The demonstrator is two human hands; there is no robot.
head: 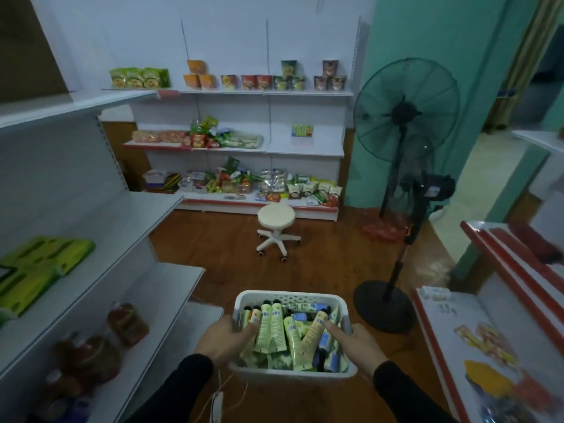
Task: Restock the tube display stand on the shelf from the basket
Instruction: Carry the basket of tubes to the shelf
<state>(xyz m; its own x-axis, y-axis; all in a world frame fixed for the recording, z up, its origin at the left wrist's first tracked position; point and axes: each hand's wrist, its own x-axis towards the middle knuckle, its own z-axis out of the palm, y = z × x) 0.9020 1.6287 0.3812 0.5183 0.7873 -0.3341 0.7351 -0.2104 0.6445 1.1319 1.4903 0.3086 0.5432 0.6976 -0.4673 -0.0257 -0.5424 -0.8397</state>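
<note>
White basket (291,300) of green tubes (271,328), carried above wooden floor (320,254). Gripped at left rim by left hand (224,338). Gripped at right rim by right hand (355,343).

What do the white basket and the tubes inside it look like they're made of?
The basket looks like moulded white plastic with a matte finish: its back wall has rows of small punched holes and a thick rolled rim. The tubes look like soft plastic or laminate, slightly glossy, with flat crimped ends and dark screw caps; which one is unclear.
</note>
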